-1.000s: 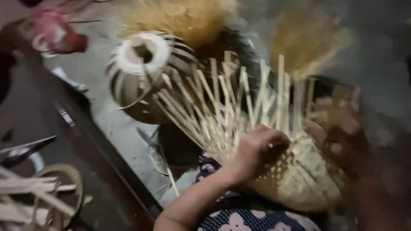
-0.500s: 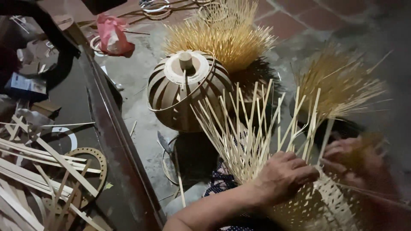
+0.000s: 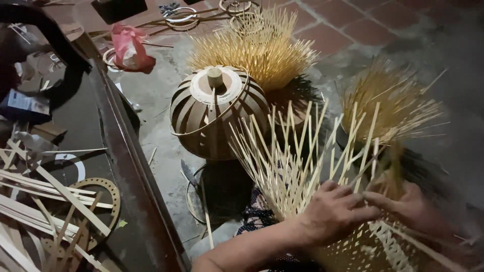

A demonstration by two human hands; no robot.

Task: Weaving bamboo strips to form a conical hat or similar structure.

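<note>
The pale, half-woven bamboo basket lies low in the picture, in front of the round brown ribbed wooden frame, and its long loose strips point up and away from the person towards that frame. The left hand lies curled on top of the basket's woven part, pressing the strips. The right hand grips the basket's far side, just beside the left hand, with a strip pinched in its fingers.
</note>
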